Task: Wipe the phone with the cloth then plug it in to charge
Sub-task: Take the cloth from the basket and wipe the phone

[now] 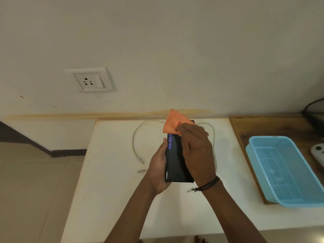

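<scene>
A black phone [175, 160] with blue digits lit on its screen is held above the white table [112, 190], long side pointing away from me. My left hand [158, 171] grips it from the left edge and underneath. My right hand [196, 151] presses an orange cloth [173, 123] against the far end of the screen; most of the cloth sticks out beyond my fingers. A pale charging cable [134, 142] lies looped on the table behind the phone, its two plug ends [141, 171] near my left hand.
A white wall socket [91, 80] with a switch sits on the wall at upper left. A light blue plastic basket [284, 169] rests on a wooden surface [242, 130] to the right, beside a white device [318, 153]. The floor drops off left of the table.
</scene>
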